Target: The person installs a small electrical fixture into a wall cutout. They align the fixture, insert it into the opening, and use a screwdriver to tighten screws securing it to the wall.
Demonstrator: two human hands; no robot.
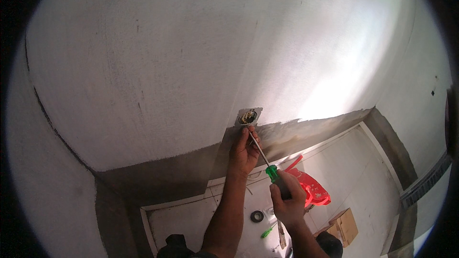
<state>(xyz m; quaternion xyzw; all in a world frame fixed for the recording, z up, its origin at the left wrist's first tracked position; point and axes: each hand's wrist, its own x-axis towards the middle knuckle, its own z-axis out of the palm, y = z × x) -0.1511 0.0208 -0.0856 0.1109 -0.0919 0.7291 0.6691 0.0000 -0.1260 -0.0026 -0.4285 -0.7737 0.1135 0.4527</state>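
A long screwdriver [271, 172] with a green handle and a metal shaft slants up toward the wall. My right hand [289, 198] is closed around its handle. Just under a wall box [248, 117] with wires in it, my left hand [245, 153] has its thumb and fingers closed about the tip end of the shaft. Whatever small part may sit between those fingertips is hidden. The box is set in a square patch on the white wall [181, 67], right above the dark grey lower band.
On the tiled floor below lie a black tape roll [257, 216], a small green-handled screwdriver [267, 232], a worn flat tool [281, 237] and a red plastic object [315, 190]. A cardboard box [346, 224] stands to the right. Walls close in at both sides.
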